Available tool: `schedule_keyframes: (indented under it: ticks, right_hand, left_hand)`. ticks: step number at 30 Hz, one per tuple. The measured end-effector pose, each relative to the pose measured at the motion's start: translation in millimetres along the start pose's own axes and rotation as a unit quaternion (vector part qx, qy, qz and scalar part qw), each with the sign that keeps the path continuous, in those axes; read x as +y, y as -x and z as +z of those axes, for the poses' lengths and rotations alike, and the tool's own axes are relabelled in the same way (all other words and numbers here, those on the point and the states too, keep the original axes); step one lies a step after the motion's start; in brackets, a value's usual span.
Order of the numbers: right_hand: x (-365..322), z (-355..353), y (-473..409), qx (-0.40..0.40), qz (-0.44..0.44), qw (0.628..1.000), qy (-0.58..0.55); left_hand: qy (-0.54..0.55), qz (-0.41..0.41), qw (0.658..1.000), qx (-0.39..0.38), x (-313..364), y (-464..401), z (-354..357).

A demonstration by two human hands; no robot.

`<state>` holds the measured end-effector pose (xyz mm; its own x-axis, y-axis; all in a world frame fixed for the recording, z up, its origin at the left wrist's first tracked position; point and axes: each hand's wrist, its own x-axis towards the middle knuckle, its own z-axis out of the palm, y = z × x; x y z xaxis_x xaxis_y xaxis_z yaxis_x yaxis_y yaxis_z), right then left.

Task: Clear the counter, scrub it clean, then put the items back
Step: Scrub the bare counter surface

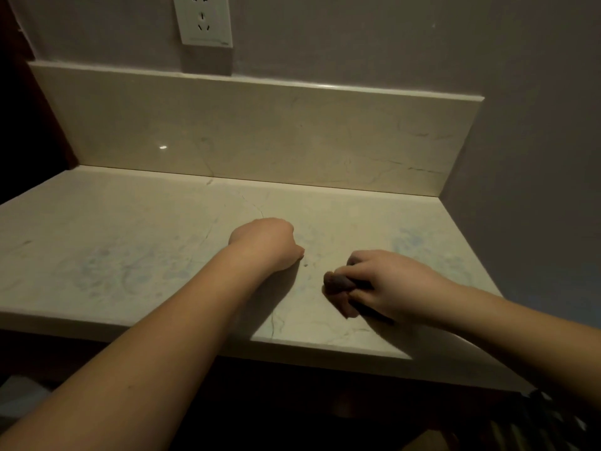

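A pale marble counter (130, 229) fills the middle of the view, with faint bluish smears on its left and right parts. My right hand (387, 284) grips a dark scrubbing pad (338, 283) and holds it down on the counter right of centre. My left hand (263, 245) lies on the counter just left of it, fingers curled under into a fist, holding nothing that I can see. A small dark speck (306, 264) sits on the surface between the two hands.
A marble backsplash (260, 135) rises behind the counter, with a white wall socket (203, 19) above it. A grey wall closes the right side. The counter's front edge (195, 336) runs below my forearms; it is dark underneath.
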<state>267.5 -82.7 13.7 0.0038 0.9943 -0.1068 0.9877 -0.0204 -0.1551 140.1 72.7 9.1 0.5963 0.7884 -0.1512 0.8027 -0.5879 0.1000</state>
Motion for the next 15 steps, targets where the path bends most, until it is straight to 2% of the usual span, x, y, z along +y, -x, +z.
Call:
schedule_keyframes:
  ticks: [3, 9, 15]
  right_hand:
    - [6.4, -2.3, -18.1, 0.009, 0.020, 1.000, 0.012]
    - [53.8, -7.1, -98.3, 0.079, 0.113, 0.990, 0.004]
    - [52.9, -6.5, -97.4, 0.076, 0.080, 0.994, -0.005]
  left_hand:
    - [-0.003, -0.013, 1.000, -0.016, 2.6, -6.8, 0.3]
    - [-0.029, -0.033, 0.999, -0.014, 10.4, -10.7, 1.3]
    - [-0.043, -0.031, 0.999, -0.003, 11.5, -8.6, -0.6]
